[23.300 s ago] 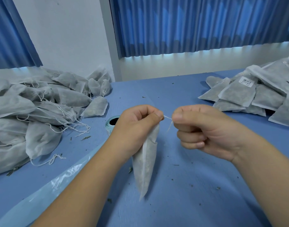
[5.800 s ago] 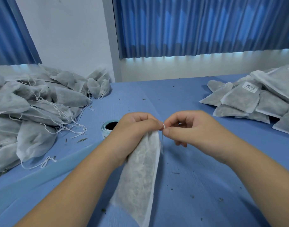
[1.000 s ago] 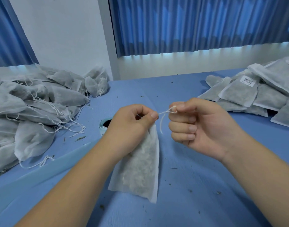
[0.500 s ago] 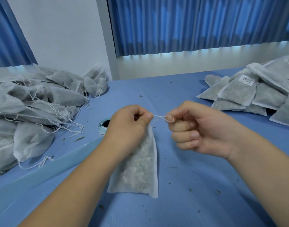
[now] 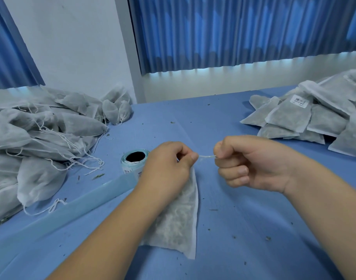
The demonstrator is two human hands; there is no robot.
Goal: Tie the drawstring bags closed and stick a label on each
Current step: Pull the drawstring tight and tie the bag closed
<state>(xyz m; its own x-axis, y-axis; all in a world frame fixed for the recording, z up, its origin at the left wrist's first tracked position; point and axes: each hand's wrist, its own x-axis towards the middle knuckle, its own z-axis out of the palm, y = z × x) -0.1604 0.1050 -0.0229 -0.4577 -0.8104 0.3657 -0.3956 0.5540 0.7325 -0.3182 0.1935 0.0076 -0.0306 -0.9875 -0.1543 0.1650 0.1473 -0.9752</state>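
Observation:
My left hand [image 5: 167, 166] grips the gathered neck of a grey-white drawstring bag [image 5: 179, 219], which hangs down to the blue table [image 5: 193, 118]. A short white drawstring [image 5: 206, 156] runs taut from the bag's neck to my right hand [image 5: 251, 162], which pinches it in a curled fist. A roll of labels [image 5: 132, 161] with a dark core stands just left of my left hand. Its pale backing strip [image 5: 72, 207] trails toward the front left.
A heap of bags with loose strings [image 5: 40, 138] fills the left side. A stack of flat bags [image 5: 314, 116] lies at the right, one bearing a barcode label [image 5: 299, 101]. Herb crumbs dot the table. Blue curtains hang behind.
My right hand has moved rightward, away from the left, and the drawstring between them has gone from a slack loop to a straight taut line. The bag hangs narrower.

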